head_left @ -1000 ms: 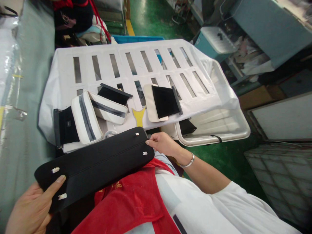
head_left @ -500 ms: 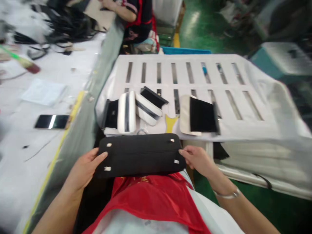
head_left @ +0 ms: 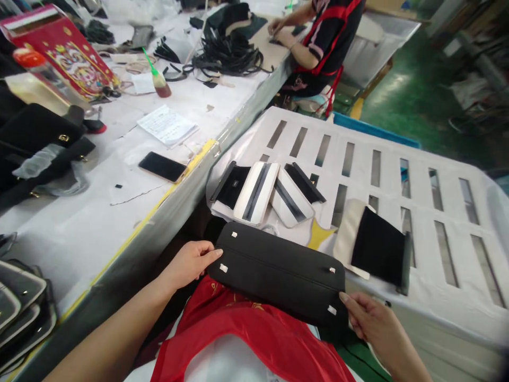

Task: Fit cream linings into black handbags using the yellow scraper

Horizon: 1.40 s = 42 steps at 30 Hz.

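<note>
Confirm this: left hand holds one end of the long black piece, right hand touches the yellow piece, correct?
Not quite: the head view shows the right hand holding the other end of the long black piece, not touching the yellow piece. The left hand does hold one end.

Beyond the black panel (head_left: 278, 273), striped pieces (head_left: 256, 193) obstruct, leaving room above yellow cutout (head_left: 319, 235).

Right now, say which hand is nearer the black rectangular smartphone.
Left. The left hand is below and right of the smartphone in view; the right hand is farther right, across the long black panel.
</note>
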Each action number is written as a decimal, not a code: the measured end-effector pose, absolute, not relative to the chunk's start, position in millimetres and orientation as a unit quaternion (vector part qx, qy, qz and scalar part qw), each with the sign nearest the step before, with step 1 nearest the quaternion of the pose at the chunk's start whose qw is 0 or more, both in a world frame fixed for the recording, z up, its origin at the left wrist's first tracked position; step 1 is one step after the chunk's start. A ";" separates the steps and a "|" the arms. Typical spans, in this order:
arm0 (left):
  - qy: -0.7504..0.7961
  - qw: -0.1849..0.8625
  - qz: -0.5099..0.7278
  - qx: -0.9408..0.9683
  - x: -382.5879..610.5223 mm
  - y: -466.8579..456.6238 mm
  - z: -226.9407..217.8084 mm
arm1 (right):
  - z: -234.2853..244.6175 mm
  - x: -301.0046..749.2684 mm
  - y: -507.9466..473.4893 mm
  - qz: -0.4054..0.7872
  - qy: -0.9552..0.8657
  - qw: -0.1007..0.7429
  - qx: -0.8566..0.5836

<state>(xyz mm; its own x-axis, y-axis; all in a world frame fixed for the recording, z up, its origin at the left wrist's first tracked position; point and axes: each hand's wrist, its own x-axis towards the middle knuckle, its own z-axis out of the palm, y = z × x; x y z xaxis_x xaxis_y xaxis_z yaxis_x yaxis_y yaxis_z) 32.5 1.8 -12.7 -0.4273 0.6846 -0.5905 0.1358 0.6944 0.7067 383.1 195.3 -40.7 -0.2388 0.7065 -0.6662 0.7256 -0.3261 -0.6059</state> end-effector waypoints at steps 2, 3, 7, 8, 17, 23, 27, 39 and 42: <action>0.790 0.464 0.305 0.259 30.4 2.5 -14.0 | -42.9 385.0 195.8 -0.525 0.583 0.011 0.620; 0.789 0.460 0.312 0.261 29.4 2.8 -14.7 | -43.8 385.8 196.4 -0.523 0.585 0.014 0.620; 0.783 0.447 0.339 0.267 25.7 2.4 -19.4 | -42.1 384.1 199.4 -0.519 0.590 0.026 0.618; 0.783 0.447 0.343 0.265 24.7 2.1 -20.8 | -39.7 381.9 199.7 -0.518 0.589 0.029 0.620; 0.786 0.433 0.369 0.243 21.7 -3.3 -26.5 | -16.1 359.0 194.8 -0.493 0.590 0.059 0.637; 0.780 0.432 0.384 0.239 20.7 -6.1 -30.1 | -21.9 365.2 196.3 -0.492 0.588 0.070 0.638; 0.776 0.437 0.381 0.248 17.4 -6.1 -33.1 | -22.3 365.3 196.4 -0.489 0.598 0.069 0.632; 0.782 0.400 0.334 0.341 8.8 -7.0 -34.1 | -20.5 359.4 190.3 -0.486 0.597 0.036 0.638; 0.790 0.377 0.325 0.357 11.5 -8.5 -31.5 | -18.5 356.7 188.5 -0.484 0.591 0.027 0.645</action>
<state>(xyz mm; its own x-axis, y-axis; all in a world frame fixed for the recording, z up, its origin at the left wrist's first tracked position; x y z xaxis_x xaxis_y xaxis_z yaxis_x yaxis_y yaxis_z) 11.5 -8.5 -31.5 -0.4604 0.8094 -0.3646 0.3195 0.5343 0.7826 356.7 188.5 -18.5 -0.1663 0.7356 -0.6566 0.7886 -0.3006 -0.5365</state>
